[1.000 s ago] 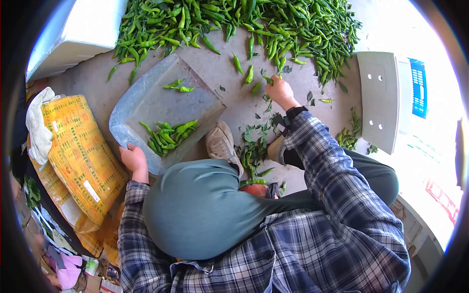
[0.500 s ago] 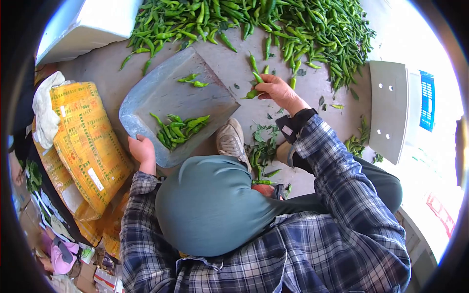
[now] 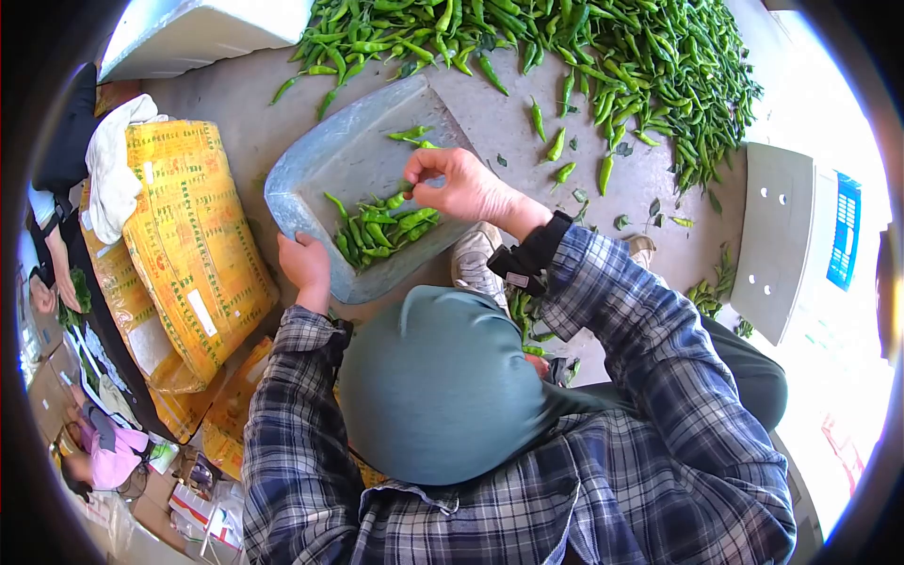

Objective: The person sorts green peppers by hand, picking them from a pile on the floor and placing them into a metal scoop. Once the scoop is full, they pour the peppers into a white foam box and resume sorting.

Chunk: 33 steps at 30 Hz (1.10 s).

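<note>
We read step as loading: picked pepper going into tray. Right hand (image 3: 463,188) over metal tray (image 3: 325,165), fingertips pinching green pepper (image 3: 405,186) just above heap of peppers (image 3: 381,231) at tray's 5 o'clock end. Left hand (image 3: 306,264) curled on tray rim at 6 o'clock, steadying. Big pepper pile (image 3: 612,47) on floor, 12 to 1 o'clock. Next move, we judge, calls for loosening pinch low over heap, inside rim.
</note>
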{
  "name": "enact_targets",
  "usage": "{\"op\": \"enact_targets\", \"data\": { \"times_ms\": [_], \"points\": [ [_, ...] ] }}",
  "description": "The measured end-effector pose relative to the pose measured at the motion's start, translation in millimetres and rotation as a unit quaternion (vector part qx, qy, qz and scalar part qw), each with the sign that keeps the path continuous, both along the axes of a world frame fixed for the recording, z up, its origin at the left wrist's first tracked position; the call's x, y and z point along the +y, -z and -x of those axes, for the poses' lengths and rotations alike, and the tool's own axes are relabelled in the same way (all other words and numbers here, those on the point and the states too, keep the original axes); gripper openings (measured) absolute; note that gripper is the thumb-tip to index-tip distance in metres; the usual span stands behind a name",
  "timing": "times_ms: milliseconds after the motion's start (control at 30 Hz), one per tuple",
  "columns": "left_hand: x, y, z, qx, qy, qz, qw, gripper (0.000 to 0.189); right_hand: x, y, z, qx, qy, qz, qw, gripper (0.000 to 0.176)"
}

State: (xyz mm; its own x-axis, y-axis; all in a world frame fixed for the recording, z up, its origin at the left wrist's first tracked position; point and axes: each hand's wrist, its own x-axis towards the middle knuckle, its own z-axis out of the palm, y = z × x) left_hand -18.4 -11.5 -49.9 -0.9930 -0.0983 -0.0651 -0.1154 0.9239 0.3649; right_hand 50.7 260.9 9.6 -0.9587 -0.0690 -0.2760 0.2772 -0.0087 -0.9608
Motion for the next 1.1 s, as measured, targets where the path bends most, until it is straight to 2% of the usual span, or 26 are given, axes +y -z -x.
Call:
{"op": "enact_targets", "data": {
  "times_ms": [33,67,167,200,267,333,367,400,433,467,500,533,600,700,800,900,1033,1100],
  "points": [
    [0.6,-0.4,0.0,0.006,0.005,-0.005,1.0,0.024,1.6,-4.3,0.3,-0.04,0.014,0.086,0.995,0.012],
    [0.4,-1.1,-0.8,0.01,0.011,-0.009,1.0,0.025,5.2,-9.0,-2.0,-0.055,0.013,0.117,0.992,0.011],
    [-2.4,2.2,-0.2,-0.005,0.004,-0.003,1.0,0.024,15.0,-11.7,-14.0,-0.067,0.021,0.165,0.984,0.008],
    [-2.7,3.0,-0.1,-0.006,0.004,-0.003,1.0,0.024,23.6,-13.8,-21.5,-0.086,-0.002,0.144,0.986,0.008],
    [-2.8,4.0,0.2,0.002,0.003,-0.023,1.0,0.024,41.7,-2.1,-45.0,-0.129,-0.05,0.185,0.973,0.01],
    [-2.9,3.3,0.6,0.01,0.003,-0.007,1.0,0.023,53.1,2.6,-70.9,-0.306,-0.243,0.088,0.916,0.017],
    [-1.5,3.2,0.4,0.019,0.005,0.01,1.0,0.023,53.2,11.6,-91.7,-0.216,-0.418,-0.178,0.864,0.018],
    [-5.3,6.1,1.3,0.015,0.005,0.015,1.0,0.023,51.2,34.4,-107.1,-0.15,-0.443,-0.356,0.809,0.016],
    [-6.7,9.0,1.8,0.008,0.009,0.013,1.0,0.023,53.9,38.1,-115.5,-0.085,-0.449,-0.523,0.719,0.017],
    [-7.9,11.2,0.8,0.024,0.02,-0.024,0.999,0.023,64.4,43.7,-118.3,-0.098,-0.446,-0.531,0.714,0.017],
    [-4.5,6.4,0.0,0.013,0.012,-0.027,0.999,0.024,68.3,42.0,-104.3,-0.121,-0.268,-0.524,0.8,0.019],
    [-2.8,5.6,0.3,0.008,0.012,-0.04,0.999,0.025,71.3,42.8,-94.6,-0.136,-0.079,-0.494,0.855,0.023],
    [-4.3,5.0,-0.9,0.004,0.016,-0.052,0.999,0.025,91.5,59.7,-81.4,-0.158,0.076,-0.542,0.822,0.026],
    [-4.8,5.6,1.2,0.025,0.046,-0.017,0.998,0.027,120.7,71.4,-77.8,-0.266,0.144,-0.537,0.788,0.024],
    [-4.3,4.9,-1.0,0.011,0.03,-0.02,0.999,0.028,123.7,95.5,-94.4,-0.302,0.124,-0.529,0.783,0.029],
    [-2.5,3.9,0.4,0.011,0.022,-0.035,0.999,0.028,122.0,102.0,-99.3,-0.247,0.148,-0.538,0.793,0.028],
    [-6.6,5.5,-1.0,0.006,0.038,-0.028,0.999,0.028,124.4,102.6,-78.5,-0.233,0.228,-0.469,0.821,0.027],
    [-3.4,2.4,-0.5,0.011,0.041,-0.031,0.999,0.028,118.0,108.4,-68.2,-0.252,0.246,-0.48,0.804,0.029]
  ]
}}
